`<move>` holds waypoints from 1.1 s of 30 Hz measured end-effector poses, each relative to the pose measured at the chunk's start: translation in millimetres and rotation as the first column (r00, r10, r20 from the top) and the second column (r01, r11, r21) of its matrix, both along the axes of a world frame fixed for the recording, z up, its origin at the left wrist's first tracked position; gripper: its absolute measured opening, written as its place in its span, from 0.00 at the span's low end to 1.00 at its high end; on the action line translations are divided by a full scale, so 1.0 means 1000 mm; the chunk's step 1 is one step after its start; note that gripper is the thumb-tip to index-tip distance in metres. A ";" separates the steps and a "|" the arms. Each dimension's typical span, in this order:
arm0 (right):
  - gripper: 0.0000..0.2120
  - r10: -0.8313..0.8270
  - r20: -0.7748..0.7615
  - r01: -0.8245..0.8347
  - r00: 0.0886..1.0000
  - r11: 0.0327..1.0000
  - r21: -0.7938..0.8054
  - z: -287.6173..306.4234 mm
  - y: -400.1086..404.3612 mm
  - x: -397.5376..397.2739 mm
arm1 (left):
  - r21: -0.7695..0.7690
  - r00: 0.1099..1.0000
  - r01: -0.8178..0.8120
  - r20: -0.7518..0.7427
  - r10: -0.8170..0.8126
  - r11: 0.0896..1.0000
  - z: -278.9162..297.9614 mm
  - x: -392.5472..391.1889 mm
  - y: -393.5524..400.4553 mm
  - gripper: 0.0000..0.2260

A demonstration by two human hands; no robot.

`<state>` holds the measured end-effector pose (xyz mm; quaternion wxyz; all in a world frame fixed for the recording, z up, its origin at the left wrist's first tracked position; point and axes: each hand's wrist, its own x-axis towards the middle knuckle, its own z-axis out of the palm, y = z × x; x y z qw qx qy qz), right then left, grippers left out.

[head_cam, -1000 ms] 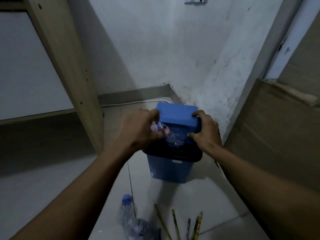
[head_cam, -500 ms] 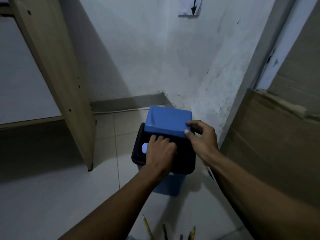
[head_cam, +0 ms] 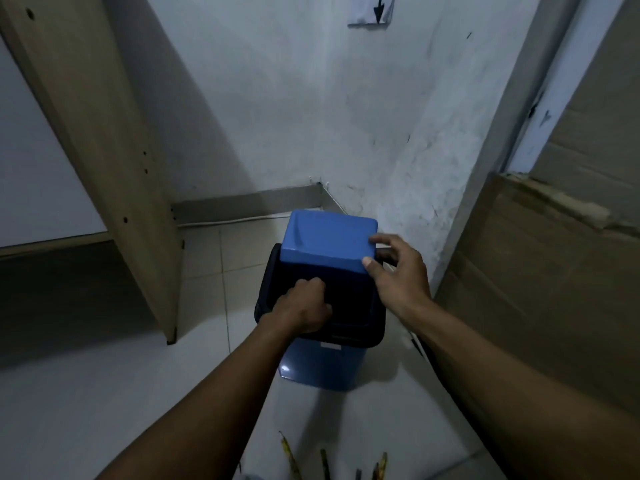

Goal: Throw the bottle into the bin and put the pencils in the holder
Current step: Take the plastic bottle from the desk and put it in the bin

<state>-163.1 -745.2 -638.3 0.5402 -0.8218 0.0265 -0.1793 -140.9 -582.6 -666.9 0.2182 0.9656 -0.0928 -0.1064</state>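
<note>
A blue bin (head_cam: 322, 370) with a black rim (head_cam: 363, 323) stands on the tiled floor in the corner. Its blue swing lid (head_cam: 325, 237) is tilted up. My right hand (head_cam: 398, 271) pinches the lid's right front corner. My left hand (head_cam: 301, 310) is curled, knuckles up, reaching into the dark opening at the bin's front left. The bottle is not visible; I cannot tell whether those fingers still hold it. Several pencils (head_cam: 288, 452) lie on the floor at the bottom edge. No holder is in view.
A wooden shelf panel (head_cam: 104, 150) slants down to the floor on the left. Cardboard sheets (head_cam: 536, 289) lean against the right wall. A white cable (head_cam: 235, 221) runs along the skirting behind the bin. A paper with an arrow (head_cam: 372, 10) hangs on the wall.
My left hand carried the bottle into the bin's opening and sank deeper; its cap no longer shows. The right hand keeps the lid tilted. The view rose, so the floor bottle left the frame.
</note>
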 end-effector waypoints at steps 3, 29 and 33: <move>0.16 -0.008 0.009 0.009 1.000 0.999 -0.040 -0.001 0.000 -0.003 | -0.164 0.988 0.018 0.157 0.008 0.986 0.002 -0.009 0.005 0.08; 0.19 -0.059 -0.062 0.048 0.996 0.985 -0.166 0.000 0.007 -0.005 | 0.088 0.514 -0.697 -0.630 0.582 0.711 -0.113 -0.106 0.109 0.18; 0.19 -0.064 -0.072 0.053 0.995 0.986 -0.156 0.000 0.008 -0.007 | 0.054 0.572 -0.646 -0.627 0.529 0.762 -0.048 -0.078 0.123 0.05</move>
